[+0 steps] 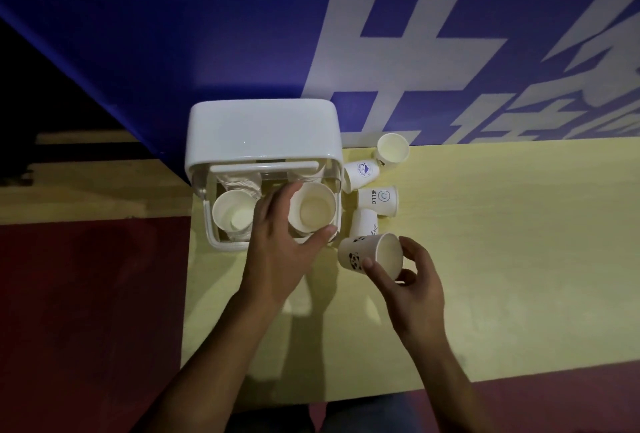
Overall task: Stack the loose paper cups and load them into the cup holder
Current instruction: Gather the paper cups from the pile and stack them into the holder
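Head view: mid-loading step. The left hand (280, 238) grips the right stack (313, 209), fingers on its far side and thumb on the near rim. That stack sits in the right bay of the holder (263, 131). The right hand (412, 280) pinches the panda cup (367, 254) by its rim, thumb on the printed wall. The cup is tilted on its side, mouth toward the palm, just off the holder's near right corner.

Next move, my guess: turn the panda cup upright and drop it mouth-up into the right stack. It needs to line up with the rim while the left hand steadies.

A left stack (232, 212) already fills the other bay. Four loose cups (379, 200) lie tipped on the table (502, 259), just right of the holder and bunched together.

Materials: the cups are thin white paper, tapered, with rolled rims, printed logos and plain insides. The holder is glossy white plastic with rounded corners and clear walls. The table is matte pale yellow.
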